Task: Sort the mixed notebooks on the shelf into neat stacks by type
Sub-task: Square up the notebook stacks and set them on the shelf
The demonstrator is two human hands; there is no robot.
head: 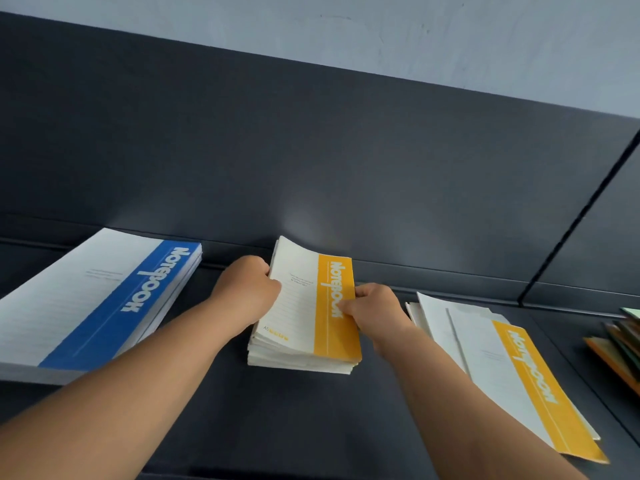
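Dark grey shelf [311, 410], back panel upright behind it.

Left: stack of large white paper notebooks with a blue spine band [93, 299], lying flat and fairly square. "Notebook" in white on the band.

Right: loose, fanned pile of large white notebooks with a yellow spine band [512, 368], edges not aligned. Same "Notebook" wording.

Centre: stack of smaller white notebooks with a yellow spine band [304, 317], on the shelf between the two big piles and apart from both.
- Long axis runs away from the person toward the back panel.
- It sits directly between the hands, so neither is nearer.
- Far left corner of the top cover curls upward.
- "Notebook" on the band, "A5" at the near left corner. The small print mid-cover is too fine to read.

Left hand [246, 289]: fingers curled round the stack's left page edge.
Right hand [377, 313]: pinching the yellow spine edge, thumb on top.

Far right edge: several orange and green covers [620, 344], only partly in view, possibly another unsorted pile.

Judgement: squaring the small stack; the lower books look offset.
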